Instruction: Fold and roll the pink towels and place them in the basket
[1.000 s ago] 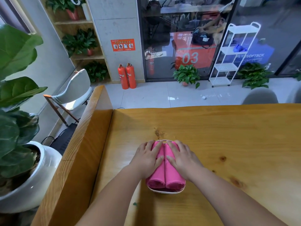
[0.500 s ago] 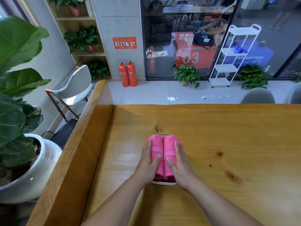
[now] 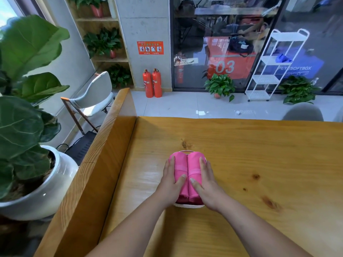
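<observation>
Head view: we look down on a wooden tabletop (image 3: 259,154) that fills the lower half of the frame.
Pink towels: two pink towels (image 3: 186,164) lie rolled and side by side, touching along their length, just below the centre of the frame.
Left roll: the left roll (image 3: 178,166) runs away from us, its near end tucked under the left thumb.
Right roll: the right roll (image 3: 194,165) lies parallel to it, with a faint band across its middle.
Basket: a white basket (image 3: 188,206) sits on the tabletop under the rolls. We see only its near rim and a thin white arc at the far end, because the rolls fill it.
Left hand: the left hand (image 3: 171,184) is flat, its fingers straight along the outer side of the left roll and its thumb resting on top.
Right hand: the right hand (image 3: 206,184) mirrors it, fingers straight against the outer side of the right roll and thumb laid on top. We see neither hand curled round anything.
Left of the frame: a large-leaved potted plant (image 3: 27,108) stands in a white pot beside the tabletop, with a grey chair (image 3: 94,97) beyond it.
Top of the frame: two red fire extinguishers (image 3: 152,83) stand at a pillar, and a white rack (image 3: 274,65) stands at the glass wall in the upper right.
</observation>
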`<state>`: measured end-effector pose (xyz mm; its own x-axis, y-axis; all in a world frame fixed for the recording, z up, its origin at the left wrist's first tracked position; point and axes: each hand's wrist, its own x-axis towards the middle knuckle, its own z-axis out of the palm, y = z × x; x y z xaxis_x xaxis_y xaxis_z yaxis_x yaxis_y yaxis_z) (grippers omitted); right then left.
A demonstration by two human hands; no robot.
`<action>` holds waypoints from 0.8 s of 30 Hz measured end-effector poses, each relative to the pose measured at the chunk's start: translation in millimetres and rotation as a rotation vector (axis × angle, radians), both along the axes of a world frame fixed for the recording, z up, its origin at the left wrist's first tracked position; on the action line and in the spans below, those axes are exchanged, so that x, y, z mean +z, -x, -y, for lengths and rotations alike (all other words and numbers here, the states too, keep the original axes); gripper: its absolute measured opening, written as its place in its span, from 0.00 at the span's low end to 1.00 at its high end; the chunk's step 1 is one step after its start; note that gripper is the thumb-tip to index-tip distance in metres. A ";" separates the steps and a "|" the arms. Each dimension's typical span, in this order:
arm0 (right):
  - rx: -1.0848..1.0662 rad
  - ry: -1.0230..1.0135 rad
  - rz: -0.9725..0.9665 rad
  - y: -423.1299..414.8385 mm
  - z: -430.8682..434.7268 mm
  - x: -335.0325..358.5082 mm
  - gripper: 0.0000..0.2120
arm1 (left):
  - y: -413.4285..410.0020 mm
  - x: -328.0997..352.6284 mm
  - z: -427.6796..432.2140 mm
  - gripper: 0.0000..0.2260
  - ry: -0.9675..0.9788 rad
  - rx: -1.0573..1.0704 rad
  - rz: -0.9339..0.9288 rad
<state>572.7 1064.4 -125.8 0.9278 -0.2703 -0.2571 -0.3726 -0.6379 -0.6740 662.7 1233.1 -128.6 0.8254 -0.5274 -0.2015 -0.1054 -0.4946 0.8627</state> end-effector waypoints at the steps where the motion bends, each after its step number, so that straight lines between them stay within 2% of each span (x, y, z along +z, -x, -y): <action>1: -0.044 0.000 0.024 2.5 -3.8 1.7 0.42 | 1.0 2.2 -2.0 0.37 0.018 0.043 -0.004; 3: -0.104 0.016 0.061 12.1 -16.2 1.3 0.41 | 11.5 3.8 -5.6 0.37 0.025 0.094 0.032; 6: -0.099 0.043 0.122 19.6 -31.3 -8.9 0.39 | 30.0 -1.8 -5.4 0.37 -0.037 0.024 0.127; 8: -0.087 0.042 0.131 15.7 -31.3 -13.1 0.39 | 29.1 -4.7 -6.5 0.37 -0.038 0.028 0.124; 18: 0.069 0.023 -0.073 -59.5 -30.6 4.5 0.41 | -43.7 3.1 -23.0 0.38 -0.112 0.019 0.075; 24: 0.097 0.041 -0.113 -111.9 -45.2 8.0 0.41 | -90.1 6.2 -35.9 0.38 -0.177 0.034 0.067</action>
<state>684.6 1109.7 -117.8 0.9158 -0.1933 -0.3520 -0.3800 -0.7005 -0.6041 752.7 1269.0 -122.4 0.8570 -0.4600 -0.2322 -0.1405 -0.6421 0.7536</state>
